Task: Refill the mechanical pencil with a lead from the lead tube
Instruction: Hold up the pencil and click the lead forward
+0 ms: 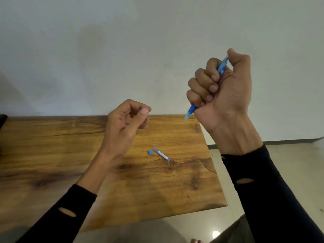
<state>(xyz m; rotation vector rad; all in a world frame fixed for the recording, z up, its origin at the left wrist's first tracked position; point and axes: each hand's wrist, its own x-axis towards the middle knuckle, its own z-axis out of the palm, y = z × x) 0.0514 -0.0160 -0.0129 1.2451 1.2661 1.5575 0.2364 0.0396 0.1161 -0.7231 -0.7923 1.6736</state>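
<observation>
Fingers [205, 88] fist the pencil [191, 111]; tube [161, 153], cap [149, 152] lie below.

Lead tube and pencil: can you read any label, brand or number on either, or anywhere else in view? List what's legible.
None can be read.
Lead tube, lying on the table: a white label with bluish print, too small and blurred to read.
Mechanical pencil, in the right hand: no marking shows on the visible blue barrel.
Small blue cap beside the tube: blank.
Left hand, wall: no text.

head-worn view, angled down, close over table [52, 137]
</observation>
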